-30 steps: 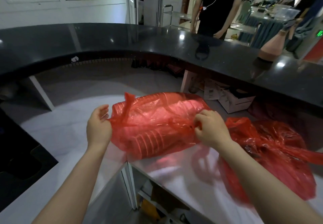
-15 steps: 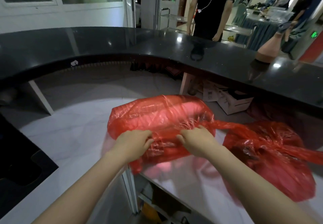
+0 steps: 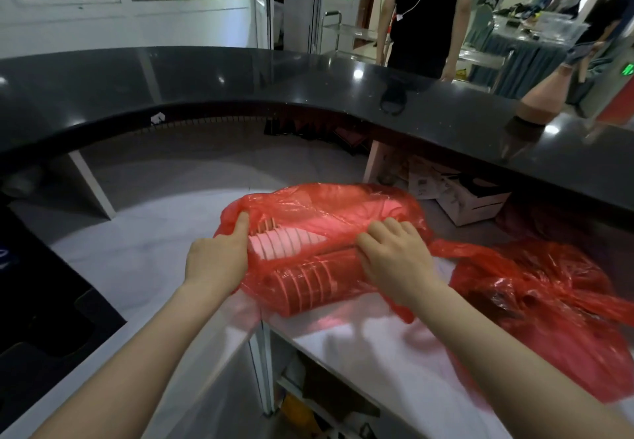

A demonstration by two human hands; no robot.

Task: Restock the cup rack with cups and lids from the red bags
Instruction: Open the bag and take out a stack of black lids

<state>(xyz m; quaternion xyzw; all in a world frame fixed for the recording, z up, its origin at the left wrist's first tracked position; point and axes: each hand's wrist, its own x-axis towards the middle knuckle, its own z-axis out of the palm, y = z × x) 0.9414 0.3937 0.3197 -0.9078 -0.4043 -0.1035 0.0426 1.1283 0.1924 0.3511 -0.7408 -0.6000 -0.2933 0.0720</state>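
Since the earlier frame, both hands have pulled the translucent red plastic bag point(image 3: 329, 219) open, exposing a sideways stack of pale pink cups point(image 3: 284, 243). The left hand point(image 3: 216, 263) pinches the bag's left edge with thumb raised; the right hand point(image 3: 394, 260) curls over bunched plastic at the mouth. That bag lies on the glossy white counter point(image 3: 360, 346), overhanging its corner. A second crumpled red plastic bag point(image 3: 535, 301) sits just to its right. Behind the curved black countertop point(image 3: 240, 85) stands a person in black point(image 3: 429, 16).

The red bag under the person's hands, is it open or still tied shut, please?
Open: the left hand holds back the red bag mouth, exposing stacked cups lying sideways.
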